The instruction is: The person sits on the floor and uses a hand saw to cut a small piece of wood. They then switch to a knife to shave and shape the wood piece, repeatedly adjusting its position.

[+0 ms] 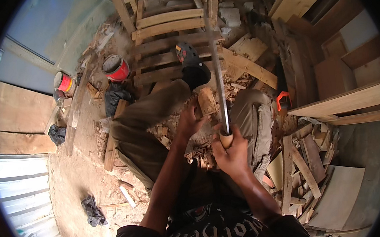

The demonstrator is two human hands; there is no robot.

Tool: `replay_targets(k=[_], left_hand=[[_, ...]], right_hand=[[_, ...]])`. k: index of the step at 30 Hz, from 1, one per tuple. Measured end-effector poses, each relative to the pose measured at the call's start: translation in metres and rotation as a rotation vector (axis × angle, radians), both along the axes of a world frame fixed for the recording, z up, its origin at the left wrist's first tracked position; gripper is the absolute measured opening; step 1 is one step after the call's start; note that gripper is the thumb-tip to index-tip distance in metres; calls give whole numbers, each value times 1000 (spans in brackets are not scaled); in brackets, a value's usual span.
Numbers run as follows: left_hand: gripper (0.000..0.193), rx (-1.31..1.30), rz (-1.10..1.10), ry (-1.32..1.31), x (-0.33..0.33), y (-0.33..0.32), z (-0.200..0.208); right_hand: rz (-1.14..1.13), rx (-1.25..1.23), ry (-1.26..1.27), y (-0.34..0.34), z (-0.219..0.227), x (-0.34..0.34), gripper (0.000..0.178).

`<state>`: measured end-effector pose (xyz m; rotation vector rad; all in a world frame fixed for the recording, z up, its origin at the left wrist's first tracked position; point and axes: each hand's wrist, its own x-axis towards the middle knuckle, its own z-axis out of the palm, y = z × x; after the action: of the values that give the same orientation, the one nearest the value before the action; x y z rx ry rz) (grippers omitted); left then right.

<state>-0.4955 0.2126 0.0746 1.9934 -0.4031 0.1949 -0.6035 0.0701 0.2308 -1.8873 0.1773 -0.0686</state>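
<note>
My right hand (231, 148) is closed round the pale wooden handle of a machete (221, 85). Its long, narrow blade points up and away, seen nearly edge-on, and its far part is blurred. Just left of it, my left hand (191, 120) grips a short wood block (207, 101) between my knees, thumb along its side; some fingers are hidden. The block stands close to the blade's left side; I cannot tell whether they touch. Wood chips (203, 157) lie beneath both hands.
A slatted wooden frame (165, 19) lies ahead, with my dark shoe (187, 55) over it. Two red buckets (117, 68) stand at left. An orange-handled saw (282, 99) is at right, above piled scrap wood (305, 165). Black plastic (93, 211) lies on the floor.
</note>
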Motion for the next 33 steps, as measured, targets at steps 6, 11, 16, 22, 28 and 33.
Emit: replay_targets(k=[6, 11, 16, 22, 28, 33], left_hand=[[78, 30, -20, 127, -2, -4, 16], [81, -38, -18, 121, 1, -3, -5], [79, -73, -50, 127, 2, -4, -10], [80, -48, -6, 92, 4, -1, -12], [81, 7, -17, 56, -2, 2, 4], [85, 31, 6, 158, 2, 3, -16]], right_hand=[[-60, -72, -35, 7, -14, -3, 22], [20, -14, 15, 0, -35, 5, 13], [207, 988, 472, -25, -34, 7, 6], [122, 210, 31, -13, -33, 4, 11], [-6, 215, -239, -2, 19, -8, 21], [2, -46, 8, 1, -41, -5, 20]])
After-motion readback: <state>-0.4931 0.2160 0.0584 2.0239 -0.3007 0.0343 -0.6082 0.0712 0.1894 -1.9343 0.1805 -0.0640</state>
